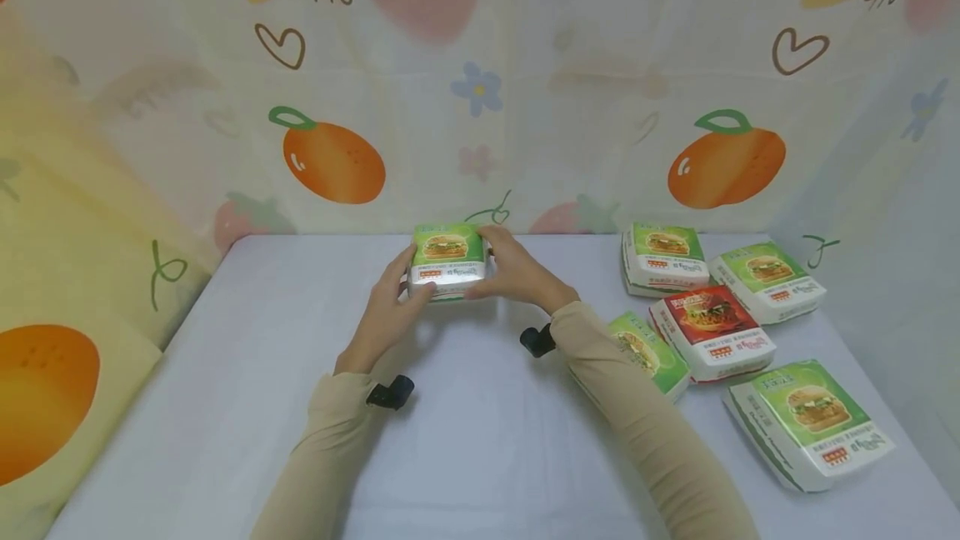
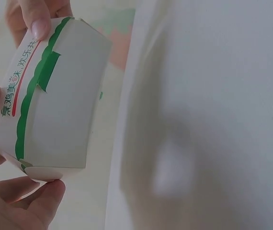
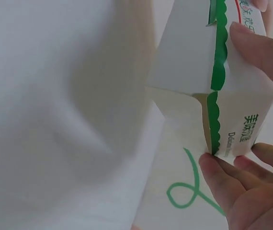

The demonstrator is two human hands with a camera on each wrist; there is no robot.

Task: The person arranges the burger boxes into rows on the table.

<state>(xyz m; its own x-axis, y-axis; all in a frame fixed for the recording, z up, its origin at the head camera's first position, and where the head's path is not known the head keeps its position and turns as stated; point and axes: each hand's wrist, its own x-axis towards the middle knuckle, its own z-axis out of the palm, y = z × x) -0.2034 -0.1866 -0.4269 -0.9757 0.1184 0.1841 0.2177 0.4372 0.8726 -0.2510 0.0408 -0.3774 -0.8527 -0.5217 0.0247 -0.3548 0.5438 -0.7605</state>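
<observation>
A green and white burger box (image 1: 450, 252) is held between both hands near the far edge of the table. My left hand (image 1: 384, 311) grips its left side, thumb at the front, fingers along the side. On the other side my right hand (image 1: 517, 269) grips it the same way, thumb on the front face. In the left wrist view the closed burger box (image 2: 62, 100) shows its white lower wall and a green scalloped lid edge with a tab. The right wrist view shows fingertips (image 3: 210, 165) against the end of the box, and the table lies below it.
Several burger boxes stand on the right of the white table (image 1: 247, 357): a red one (image 1: 712, 332) in the middle, green ones around it, such as the near box (image 1: 810, 423). One green box (image 1: 652, 352) is partly behind my right sleeve. A printed curtain (image 1: 525, 107) hangs behind.
</observation>
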